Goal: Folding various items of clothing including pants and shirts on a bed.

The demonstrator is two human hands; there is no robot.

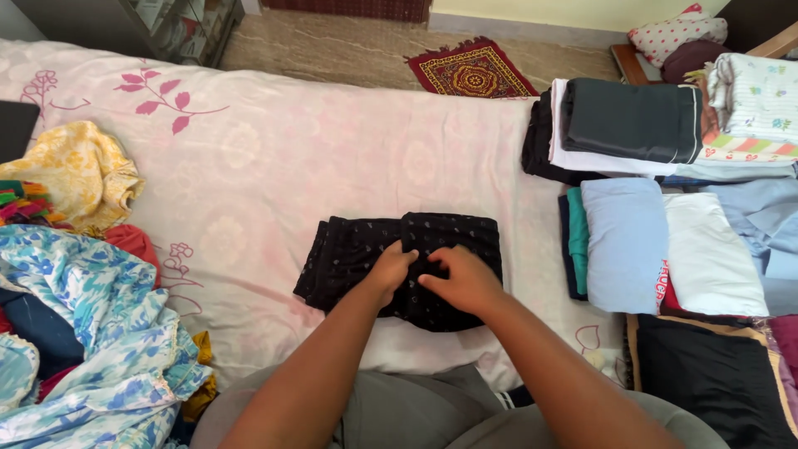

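My fingers are bent down onto the black patterned garment at the middle of the frame, both sets pressing flat on the cloth rather than clenched around it; I can't tell whether any fingertip has pinched a fold. My left hand and right hand sit just beside each other, nearly touching, on the near half of the garment, which lies partly folded on the pink floral bedsheet with its left part still spread wider than the right. I judge this to be mid-fold: the piece is already doubled over and the hands are smoothing or setting a crease. The next move, as I read it, calls for a firm grip on one edge and an even turn so the layers stay aligned. At the right of the frame stand neat stacks of folded clothes, with a dark folded piece on top at upper right. At the left edge lies a loose heap, a blue floral cloth below a yellow garment.
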